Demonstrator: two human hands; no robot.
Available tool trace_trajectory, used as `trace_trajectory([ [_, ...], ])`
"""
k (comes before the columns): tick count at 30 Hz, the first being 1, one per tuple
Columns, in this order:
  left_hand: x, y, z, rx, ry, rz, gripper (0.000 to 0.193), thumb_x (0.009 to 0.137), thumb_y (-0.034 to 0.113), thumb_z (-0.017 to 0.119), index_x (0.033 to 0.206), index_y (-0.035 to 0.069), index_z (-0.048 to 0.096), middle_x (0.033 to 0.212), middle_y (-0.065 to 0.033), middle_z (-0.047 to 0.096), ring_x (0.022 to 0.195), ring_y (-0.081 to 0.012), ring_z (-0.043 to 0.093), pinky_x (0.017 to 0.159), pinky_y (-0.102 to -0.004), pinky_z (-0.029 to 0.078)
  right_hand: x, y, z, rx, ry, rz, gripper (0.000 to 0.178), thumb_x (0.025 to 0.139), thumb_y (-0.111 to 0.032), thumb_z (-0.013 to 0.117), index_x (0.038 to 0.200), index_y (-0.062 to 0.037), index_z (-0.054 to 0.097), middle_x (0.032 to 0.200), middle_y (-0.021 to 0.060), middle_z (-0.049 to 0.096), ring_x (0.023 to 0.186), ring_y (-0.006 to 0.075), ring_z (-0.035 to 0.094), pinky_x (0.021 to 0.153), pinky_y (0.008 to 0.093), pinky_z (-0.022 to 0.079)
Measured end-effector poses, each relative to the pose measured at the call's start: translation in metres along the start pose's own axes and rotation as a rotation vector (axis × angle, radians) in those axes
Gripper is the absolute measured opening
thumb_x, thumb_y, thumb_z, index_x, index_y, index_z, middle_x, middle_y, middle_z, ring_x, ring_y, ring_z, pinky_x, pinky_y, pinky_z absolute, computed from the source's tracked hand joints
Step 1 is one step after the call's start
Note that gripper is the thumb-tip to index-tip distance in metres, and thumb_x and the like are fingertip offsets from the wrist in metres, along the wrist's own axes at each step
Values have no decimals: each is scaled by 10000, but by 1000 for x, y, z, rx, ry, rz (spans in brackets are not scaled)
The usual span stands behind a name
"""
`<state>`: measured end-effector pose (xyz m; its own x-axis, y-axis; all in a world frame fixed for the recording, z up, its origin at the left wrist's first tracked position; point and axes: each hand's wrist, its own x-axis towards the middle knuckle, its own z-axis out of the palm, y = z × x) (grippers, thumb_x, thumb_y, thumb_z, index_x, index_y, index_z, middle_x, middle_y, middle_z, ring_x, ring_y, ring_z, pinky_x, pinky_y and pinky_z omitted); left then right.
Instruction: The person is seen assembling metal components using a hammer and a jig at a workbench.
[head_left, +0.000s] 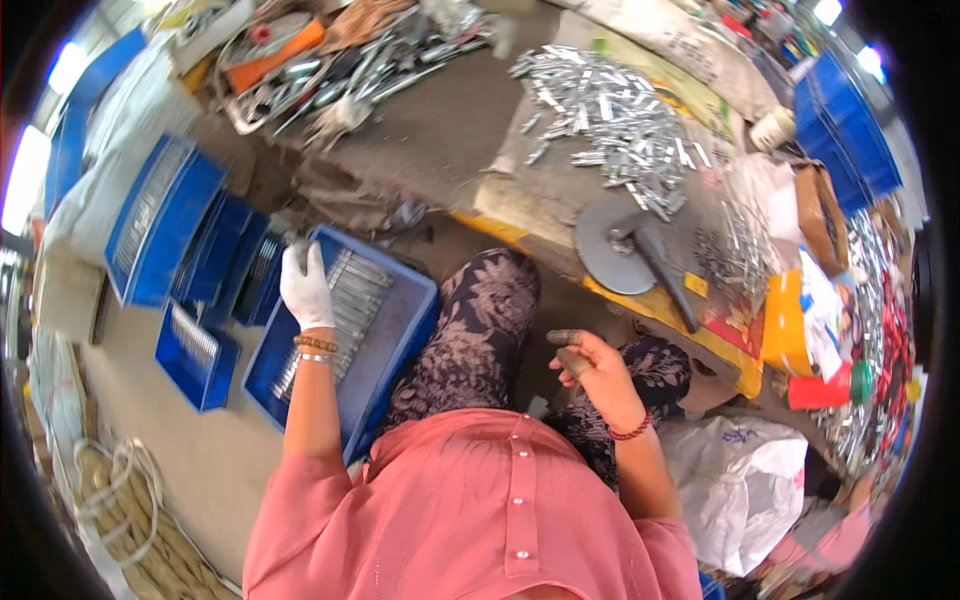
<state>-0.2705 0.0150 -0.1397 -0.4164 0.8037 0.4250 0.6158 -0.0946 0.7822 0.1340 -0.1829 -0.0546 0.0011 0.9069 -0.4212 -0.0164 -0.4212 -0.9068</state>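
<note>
My left hand (306,290), in a white glove, is over the far left part of a blue tray (425,310). Its fingers point away from me and look closed around a small greyish thing, too blurred to name. Long rows of shiny metal pieces (352,300) lie side by side in the tray's left half. My bare right hand (600,372) hovers above my lap, near the bench edge. Its dark-stained fingers are apart, with nothing visible between them. A grey disc with a dark lever arm (610,250) stands on the bench ahead of that hand.
Loose metal pieces (610,115) are heaped on the bench, with thin rods (735,245) at its right. Blue bins (150,220) of metal parts stand at left, near a small blue bin (190,365). A white sack (735,490) sits at right, below a red bottle (825,388).
</note>
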Motion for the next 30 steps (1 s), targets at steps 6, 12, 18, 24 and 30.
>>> trace_trajectory([
  [6,20,222,77,-227,-534,405,201,949,141,735,1090,3,699,978,-105,718,893,-181,670,845,-315,531,-12,-11,-3,21,26,-31,296,1026,-94,616,1317,-62,659,967,9,703,815,67,613,748,238,520],
  [12,26,258,148,236,-690,636,332,896,369,747,1072,89,715,1013,-163,698,983,-366,676,860,-451,539,-36,-37,0,-234,60,-275,236,983,-99,669,1208,-41,709,920,56,749,836,97,662,782,280,540],
  [18,31,254,173,202,-797,612,282,899,310,754,990,44,735,945,-175,723,907,-358,701,818,-428,542,-69,-63,-82,-673,640,-564,170,865,-150,752,1006,-55,743,908,149,698,833,317,705,744,378,561],
  [24,-7,291,130,-130,-925,700,194,890,198,757,948,14,734,908,-146,700,847,-292,688,790,-377,536,-37,-66,-199,-1226,1025,-526,70,842,-110,686,898,-95,725,915,106,655,887,333,685,753,454,559],
  [30,-45,300,99,-137,-913,980,187,859,238,778,839,65,711,853,-130,659,842,-341,649,751,-446,521,3,-68,-244,-1594,784,-573,61,824,-81,643,847,-75,699,925,121,639,922,344,664,767,470,562],
])
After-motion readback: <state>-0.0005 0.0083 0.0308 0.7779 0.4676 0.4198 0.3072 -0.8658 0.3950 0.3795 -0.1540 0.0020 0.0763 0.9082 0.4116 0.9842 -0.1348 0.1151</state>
